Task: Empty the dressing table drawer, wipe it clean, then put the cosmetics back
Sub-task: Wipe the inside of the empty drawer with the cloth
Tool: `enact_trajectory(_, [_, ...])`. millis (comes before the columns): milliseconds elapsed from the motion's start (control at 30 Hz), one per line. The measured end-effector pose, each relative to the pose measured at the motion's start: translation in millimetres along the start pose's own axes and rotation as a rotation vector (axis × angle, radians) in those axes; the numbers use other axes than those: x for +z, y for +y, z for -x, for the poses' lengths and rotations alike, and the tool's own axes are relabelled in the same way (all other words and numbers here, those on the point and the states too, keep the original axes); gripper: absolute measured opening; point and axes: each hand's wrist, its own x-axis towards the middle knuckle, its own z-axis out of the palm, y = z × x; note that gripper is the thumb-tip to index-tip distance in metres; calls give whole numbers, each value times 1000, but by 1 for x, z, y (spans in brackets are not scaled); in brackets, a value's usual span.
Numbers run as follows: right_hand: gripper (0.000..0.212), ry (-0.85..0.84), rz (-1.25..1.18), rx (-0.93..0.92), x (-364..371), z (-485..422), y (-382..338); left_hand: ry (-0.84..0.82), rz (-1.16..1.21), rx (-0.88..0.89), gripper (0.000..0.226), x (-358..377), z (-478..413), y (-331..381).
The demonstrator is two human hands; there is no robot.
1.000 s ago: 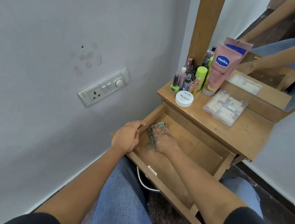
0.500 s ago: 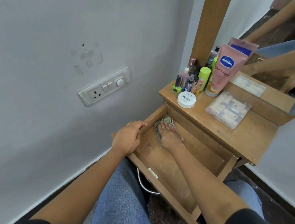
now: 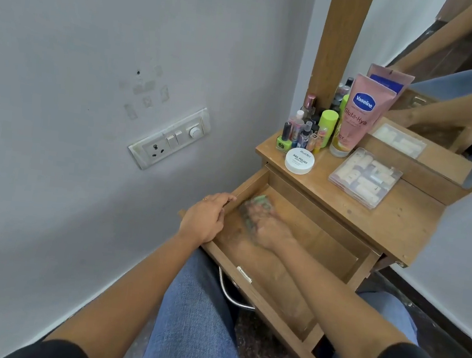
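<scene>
Left hand (image 3: 206, 220) grips drawer (image 3: 324, 247) wall at 9 o'clock, unchanged. Right hand (image 3: 268, 229), blurred, apparently flat on cloth (image 3: 256, 206), has shifted toward 6 o'clock.

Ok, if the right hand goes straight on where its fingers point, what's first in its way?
Likely the drawer's left side wall near its far corner, past the cloth under the right hand and close to the left hand gripping that wall. Blur leaves depth unclear.
</scene>
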Motion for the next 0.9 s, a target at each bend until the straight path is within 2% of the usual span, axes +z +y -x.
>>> enact_trajectory(67, [67,-10,-24,132,-11,-12,21,-20,9,21,44,1,-2,-2])
enact_trajectory(133, [56,-24,-21,167,-20,-19,27,-33,9,44,45,1,-7,-6])
enact_trajectory(367, [57,5,-16,162,-18,-8,-5,-21,31,97,42,-4,-13,-13])
enact_trajectory(433, [60,-2,6,103,-14,0,-14,-11,82,76,42,-3,-13,-14])
enact_trajectory(533, [63,47,14,-113,0,19,-24,29,137,59,43,0,-11,-16])
enact_trajectory(633, [56,38,-5,-402,11,30,-30,49,156,32,44,0,-8,-13])
enact_trajectory(700, [48,12,2,-471,8,31,-30,55,155,25,45,0,-7,-13])
enact_trajectory(800, [52,37,-37,-405,-4,23,-8,42,154,6,48,0,-7,-14])
enact_trajectory(867, [69,57,-45,-250,-14,14,20,24,150,-4,51,-1,-6,-13])
enact_trajectory(900, [69,41,-55,-157,-18,10,32,21,141,-9,51,-1,-6,-12])
